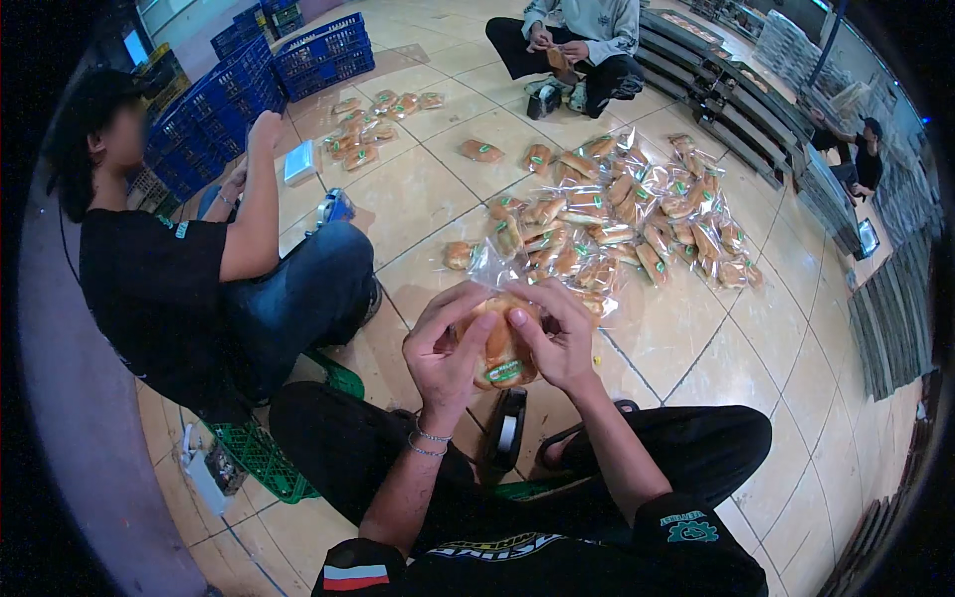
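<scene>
Between both hands is a bagged bread bun, golden brown in a clear plastic bag with a green label low on it. My left hand closes round its left side, thumb pressed on the front. My right hand grips the opposite side, its thumb on the bun too. The loose clear end of the bag sticks up beyond my fingers. Below the bun, between my legs, a black tape dispenser rests on the floor. Just past my hands lies a wide heap of bagged buns.
At left a person in black sits beside a smaller group of bagged buns. Another person sits ahead, holding a bun. Blue crates stand far left, stacked trays far right. A green crate is near my left knee.
</scene>
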### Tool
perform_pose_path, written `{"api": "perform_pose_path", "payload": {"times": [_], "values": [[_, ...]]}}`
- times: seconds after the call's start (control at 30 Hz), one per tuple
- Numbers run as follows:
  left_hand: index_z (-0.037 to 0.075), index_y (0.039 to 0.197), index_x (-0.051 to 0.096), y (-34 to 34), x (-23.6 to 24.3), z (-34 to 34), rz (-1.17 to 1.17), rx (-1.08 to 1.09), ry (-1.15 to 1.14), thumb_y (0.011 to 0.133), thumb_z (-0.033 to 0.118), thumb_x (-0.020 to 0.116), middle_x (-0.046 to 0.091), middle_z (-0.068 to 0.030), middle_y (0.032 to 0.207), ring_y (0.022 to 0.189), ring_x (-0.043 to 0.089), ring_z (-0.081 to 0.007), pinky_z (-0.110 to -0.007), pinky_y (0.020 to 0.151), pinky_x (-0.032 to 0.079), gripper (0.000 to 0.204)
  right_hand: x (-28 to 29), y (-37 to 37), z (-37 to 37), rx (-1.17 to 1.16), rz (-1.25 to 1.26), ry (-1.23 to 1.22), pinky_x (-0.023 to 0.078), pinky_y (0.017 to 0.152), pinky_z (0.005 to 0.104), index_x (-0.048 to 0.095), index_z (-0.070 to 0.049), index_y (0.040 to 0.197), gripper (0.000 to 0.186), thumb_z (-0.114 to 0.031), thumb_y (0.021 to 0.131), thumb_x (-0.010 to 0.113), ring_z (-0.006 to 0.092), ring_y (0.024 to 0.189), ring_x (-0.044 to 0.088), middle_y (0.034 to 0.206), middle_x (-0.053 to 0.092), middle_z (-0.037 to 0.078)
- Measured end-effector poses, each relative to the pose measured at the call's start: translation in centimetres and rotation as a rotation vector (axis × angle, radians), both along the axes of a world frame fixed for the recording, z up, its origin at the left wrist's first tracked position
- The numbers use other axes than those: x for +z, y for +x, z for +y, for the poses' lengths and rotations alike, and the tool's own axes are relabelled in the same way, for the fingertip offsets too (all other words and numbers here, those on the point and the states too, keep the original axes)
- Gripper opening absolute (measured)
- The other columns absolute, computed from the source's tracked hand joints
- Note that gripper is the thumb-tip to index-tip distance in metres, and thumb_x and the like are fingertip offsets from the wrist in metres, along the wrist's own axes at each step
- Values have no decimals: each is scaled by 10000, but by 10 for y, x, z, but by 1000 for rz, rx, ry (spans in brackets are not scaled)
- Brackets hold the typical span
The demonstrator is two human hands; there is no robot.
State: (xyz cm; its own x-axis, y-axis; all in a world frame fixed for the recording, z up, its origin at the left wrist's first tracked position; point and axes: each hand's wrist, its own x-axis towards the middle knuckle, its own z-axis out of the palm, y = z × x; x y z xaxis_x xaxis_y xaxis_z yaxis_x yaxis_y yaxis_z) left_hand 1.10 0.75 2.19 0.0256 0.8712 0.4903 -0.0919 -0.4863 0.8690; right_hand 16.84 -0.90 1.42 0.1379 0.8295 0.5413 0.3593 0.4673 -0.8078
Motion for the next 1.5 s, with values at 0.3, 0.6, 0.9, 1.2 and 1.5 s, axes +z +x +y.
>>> {"api": "perform_pose_path", "payload": {"times": [0.3,0.6,0.9,1.2,1.5], "values": [[-56,1043,708,1,11,-5,-216,-52,-128,852,-20,714,672,-144,1114,1013,636,-173,-290,900,498,194,0,-1,-1,221,299,-113,384,716,237,707,-42,1187,283,-123,919,666,109,831,506,882,563,15],[-76,989,721,-10,26,-4,-210,-67,-294,840,-15,723,708,-136,1017,926,653,-153,-253,846,504,162,-6,-3,2,484,673,-290,422,944,254,720,-19,1152,259,-51,902,658,146,1073,559,1138,612,58],[-76,977,725,-11,31,-10,-200,-29,-264,832,-27,718,717,-144,977,887,659,-154,-257,825,512,153,22,-1,-4,484,707,-261,460,902,276,732,-6,1061,197,-15,868,695,139,1003,605,1064,656,62],[-62,950,711,-10,31,-11,124,-68,41,820,-64,731,717,-151,995,909,680,-177,-287,835,538,131,31,8,-4,350,538,-267,473,754,231,707,-24,976,158,-82,843,770,82,834,603,909,664,20],[-26,956,678,4,17,-10,-176,-77,-4,856,-28,717,684,-109,970,883,656,-141,-233,753,521,107,38,13,-6,202,425,-234,493,693,227,714,-13,898,94,-19,822,769,91,767,631,848,701,40]]}}
